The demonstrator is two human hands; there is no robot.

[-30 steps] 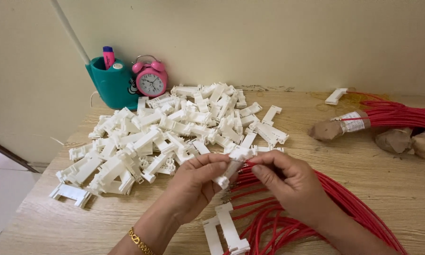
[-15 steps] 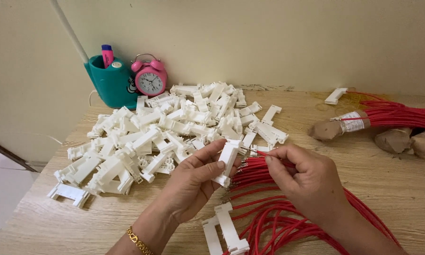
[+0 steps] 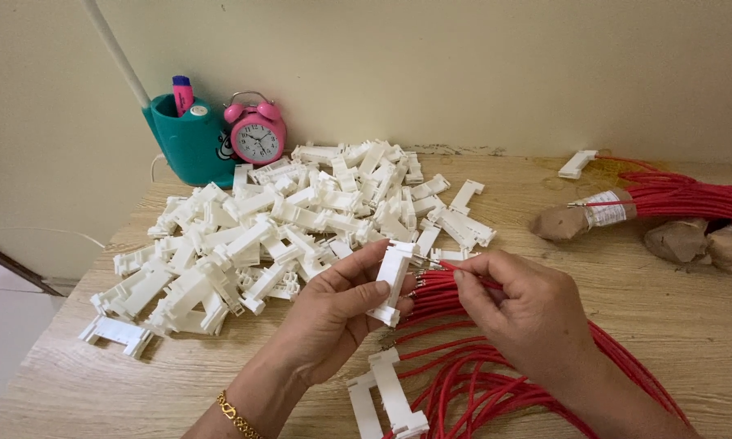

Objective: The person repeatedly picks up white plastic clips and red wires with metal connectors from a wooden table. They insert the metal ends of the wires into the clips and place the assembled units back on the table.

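Note:
My left hand (image 3: 333, 313) holds a white plastic connector housing (image 3: 392, 280) upright between thumb and fingers. My right hand (image 3: 529, 313) pinches the end of a red wire (image 3: 436, 266), its metal tip pointing at the housing's side. A bundle of red wires (image 3: 480, 382) with metal terminals lies under and between both hands. A big heap of white plastic housings (image 3: 285, 223) covers the table behind my left hand. Two more white housings (image 3: 386, 398) lie near the front edge.
A wooden table (image 3: 610, 276) stands against a cream wall. At the back left are a teal pen holder (image 3: 189, 142) and a pink alarm clock (image 3: 254, 134). Taped bundles of red wires (image 3: 675, 199) lie at the right, a lone white housing (image 3: 576, 164) behind them.
My left hand has turned the white housing upright and lifted it slightly. My right hand has picked a single red wire and brought its tip toward the housing.

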